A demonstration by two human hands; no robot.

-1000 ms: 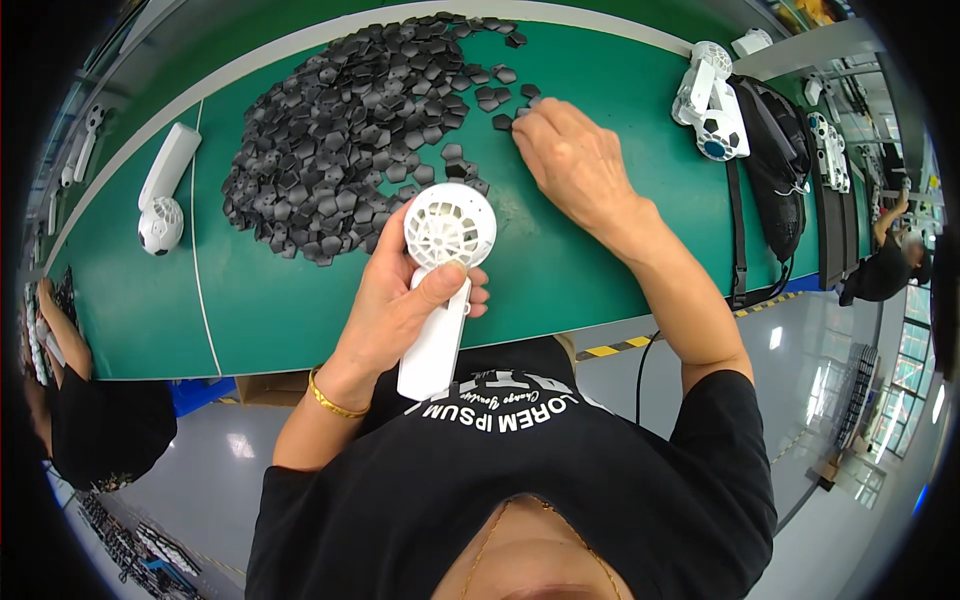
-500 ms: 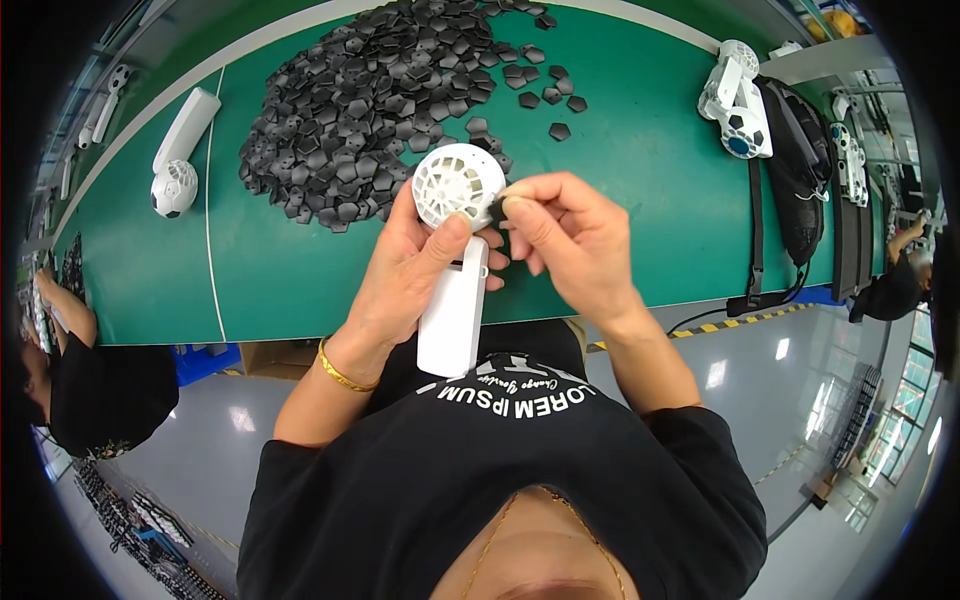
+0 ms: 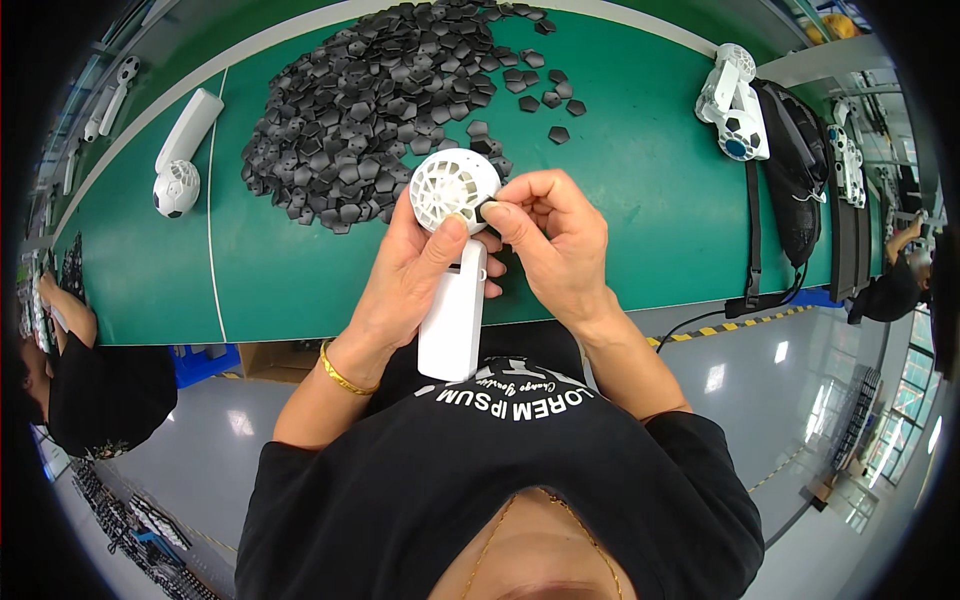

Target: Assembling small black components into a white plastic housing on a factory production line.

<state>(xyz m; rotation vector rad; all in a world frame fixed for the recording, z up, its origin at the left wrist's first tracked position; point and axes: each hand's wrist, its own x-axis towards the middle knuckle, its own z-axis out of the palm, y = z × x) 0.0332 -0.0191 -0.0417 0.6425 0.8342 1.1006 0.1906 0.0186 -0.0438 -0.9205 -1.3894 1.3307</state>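
Observation:
My left hand [image 3: 415, 275] grips a white hand-held fan [image 3: 453, 270] by its handle, with the thumb resting on the round grille head. My right hand [image 3: 555, 245] pinches a small black pentagon piece [image 3: 487, 211] against the right edge of the fan head. Both hands hover over the near edge of the green table [image 3: 640, 180]. A big heap of the same black pentagon pieces [image 3: 370, 100] lies on the table just beyond the fan.
A second white fan [image 3: 180, 165] lies at the table's left, with a white cord [image 3: 210, 200] running past it. A white and blue device [image 3: 735, 105] and black bag [image 3: 790, 170] sit at the right. Another person's arm [image 3: 70, 320] shows at left.
My right hand came back from the pile of black pieces to the fan head with one piece. The fan was raised slightly toward the pile.

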